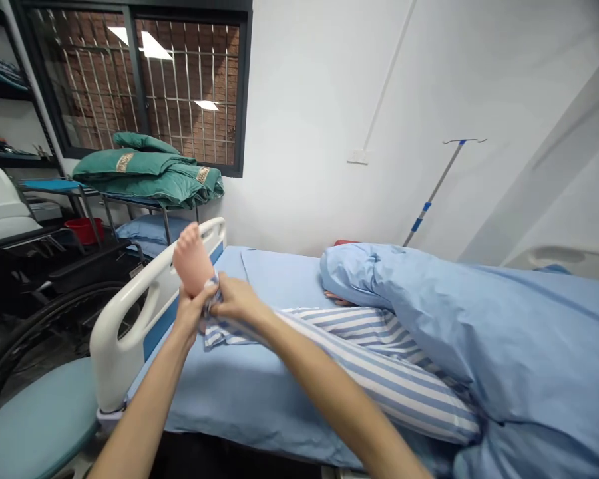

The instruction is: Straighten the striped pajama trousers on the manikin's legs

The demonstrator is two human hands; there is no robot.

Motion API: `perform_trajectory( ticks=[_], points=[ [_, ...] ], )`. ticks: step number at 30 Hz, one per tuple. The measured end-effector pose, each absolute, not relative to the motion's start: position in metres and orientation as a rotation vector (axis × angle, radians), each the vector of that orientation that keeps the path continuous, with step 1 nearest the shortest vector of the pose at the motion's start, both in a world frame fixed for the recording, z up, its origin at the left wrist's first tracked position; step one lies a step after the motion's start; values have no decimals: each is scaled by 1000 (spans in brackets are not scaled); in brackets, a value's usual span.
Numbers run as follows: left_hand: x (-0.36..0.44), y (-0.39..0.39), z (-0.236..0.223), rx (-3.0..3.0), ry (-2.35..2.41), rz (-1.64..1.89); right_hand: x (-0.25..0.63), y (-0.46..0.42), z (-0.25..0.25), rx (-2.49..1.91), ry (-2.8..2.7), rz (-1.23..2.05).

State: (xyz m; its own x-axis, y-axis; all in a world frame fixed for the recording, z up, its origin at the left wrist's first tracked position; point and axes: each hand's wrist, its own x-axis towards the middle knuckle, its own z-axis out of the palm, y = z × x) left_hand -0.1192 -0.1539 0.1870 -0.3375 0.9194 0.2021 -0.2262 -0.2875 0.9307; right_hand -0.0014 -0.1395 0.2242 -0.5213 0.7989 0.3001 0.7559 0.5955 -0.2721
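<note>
View: head
Left grip (194, 311): closed around the ankle of a bare foot (192, 259)
Right grip (235, 298): closed on a striped trouser cuff (224, 336)
Foot: upright, just above both grips
Bed footboard (112, 362): just left of the left grip

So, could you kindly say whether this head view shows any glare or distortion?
In the head view, white glare patches mark the dark-framed window glass; wide-angle distortion bends the white plastic bed rail and enlarges the bare forearms; left hand and right hand look sharp.

Striped cuff (210, 297) — partly hidden by the right hand (235, 298).
</note>
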Motion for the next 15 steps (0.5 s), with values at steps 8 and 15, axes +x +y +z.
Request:
perform_trajectory(
  ticks=[8,15],
  points=[
    [-161,-147,-16,307,951,1594,-62,-132,50,-1560,-2644,254],
    [-159,-149,-58,254,953,1626,-65,-131,13,-1550,-2625,151]
  ],
)
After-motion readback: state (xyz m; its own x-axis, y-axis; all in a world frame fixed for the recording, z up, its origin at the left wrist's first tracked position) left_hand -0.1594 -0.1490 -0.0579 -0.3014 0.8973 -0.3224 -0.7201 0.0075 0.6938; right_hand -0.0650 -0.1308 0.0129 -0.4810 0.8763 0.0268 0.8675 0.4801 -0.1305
